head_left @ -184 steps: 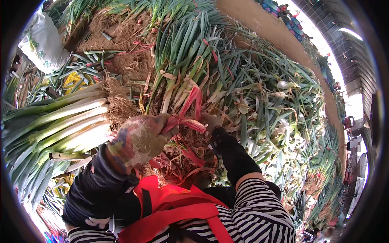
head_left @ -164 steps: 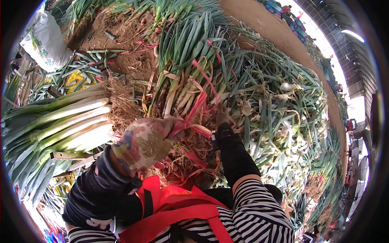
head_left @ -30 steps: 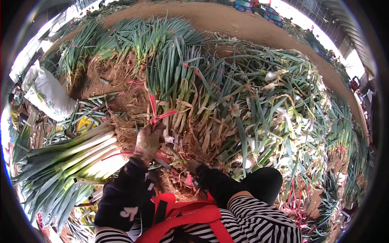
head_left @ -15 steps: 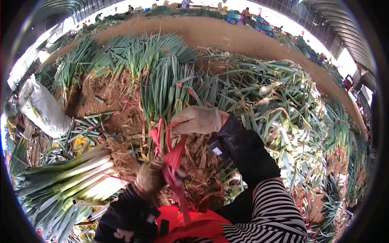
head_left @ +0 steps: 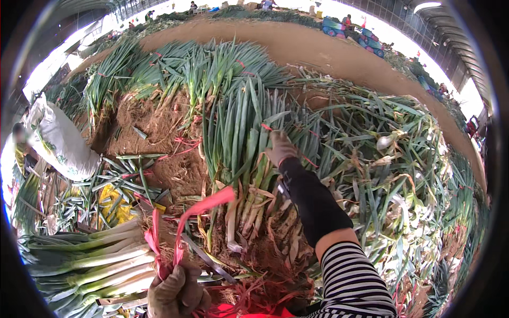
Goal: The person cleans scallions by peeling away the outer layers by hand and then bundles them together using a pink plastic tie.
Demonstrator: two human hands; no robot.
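Note:
My left hand (head_left: 177, 290), in a dirty glove, is closed around red plastic tying strips (head_left: 183, 225) that curl up from the fist. My right hand (head_left: 280, 148), gloved with a black sleeve guard over a striped sleeve, reaches forward and presses on a bunch of green onions (head_left: 238, 138) standing with roots and soil toward me. A blade-like dark strip (head_left: 209, 259) lies by the roots in front of my left hand.
Cleaned white-stalked green onions (head_left: 85, 262) lie stacked at lower left. Loose leaves and trimmings (head_left: 392, 175) cover the right side. A white sack (head_left: 61, 140) sits at far left beside brown soil (head_left: 154, 132). More tied bunches (head_left: 175, 63) lie farther back.
My right hand has stretched farther forward up the onion bunch. My left hand dropped toward the lower edge, still gripping the red strips. The view tilted up.

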